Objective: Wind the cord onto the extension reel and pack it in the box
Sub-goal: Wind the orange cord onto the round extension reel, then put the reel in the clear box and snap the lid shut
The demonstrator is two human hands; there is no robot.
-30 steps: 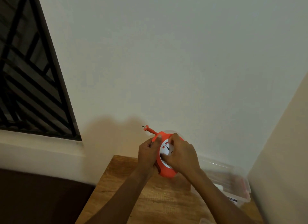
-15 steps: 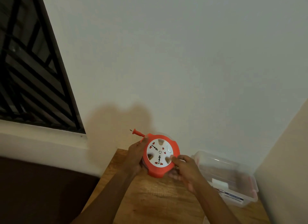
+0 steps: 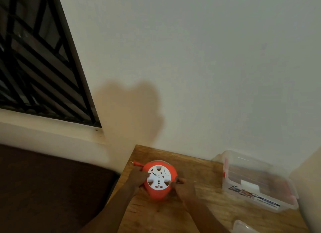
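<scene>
An orange extension reel with a white socket face stands tilted on the wooden table. Its orange plug sticks out at the upper left. My left hand grips the reel's left side. My right hand holds its right edge, fingers curled at the rim. A clear plastic box with a printed label sits open at the right of the table, apart from the reel. How much cord is wound inside is hidden.
A pale wall rises right behind the table. A barred window with a sill fills the upper left. Dark floor lies left of the table's edge. A clear lid corner shows at the bottom right.
The reel has come down lower toward the table and its white face now points at me. My right hand slid off the face to the right rim. The camera tilted.
</scene>
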